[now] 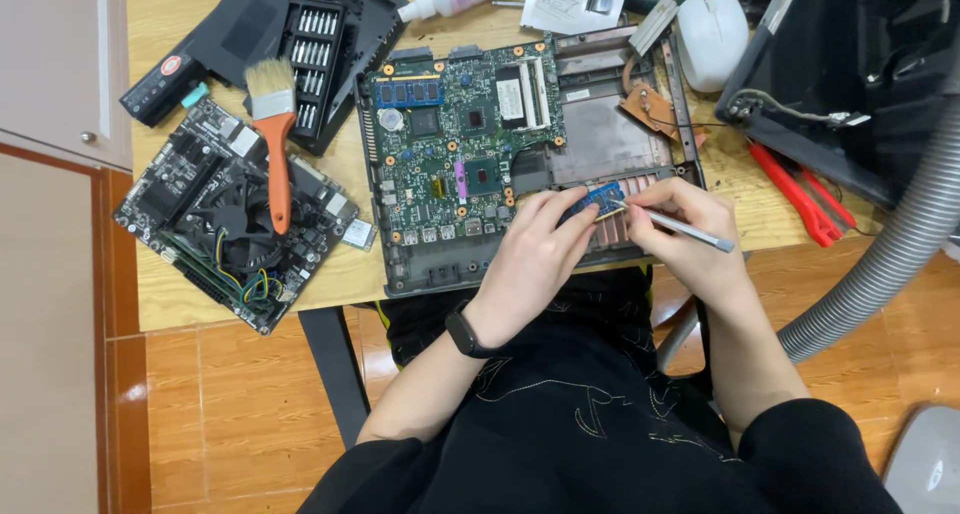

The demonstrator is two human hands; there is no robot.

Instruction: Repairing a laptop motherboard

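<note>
A small blue circuit module [600,196] sits pinched at the lower right corner of the green laptop mainboard [455,139], which lies in its grey open chassis [600,134] on a wooden worktable [180,284]. The left hand [535,259] closes thumb and fingertips on the module's left end, wrist bent upward from the table's near edge, a black band [462,332] on the wrist. The right hand [690,236] grips a slim metal tool [675,226] like a pen, its tip meeting the module's right end just beside the copper heatsink fins [615,229]. Judged from this view, the work is best done with the module held steady and level while the tool tip works lightly, kept off the mainboard's fine parts; whether the tip touches a contact or a clip cannot be told. Left of the mainboard, an orange-handled brush [274,124] rests across a second board with a fan [235,229]; beyond that, toward the table's far edge, stands an open case of screwdriver bits [312,59]. Right of the mainboard lie a white mouse [712,36], red-handled pliers [800,194] and a grey ribbed hose [890,254].
</note>
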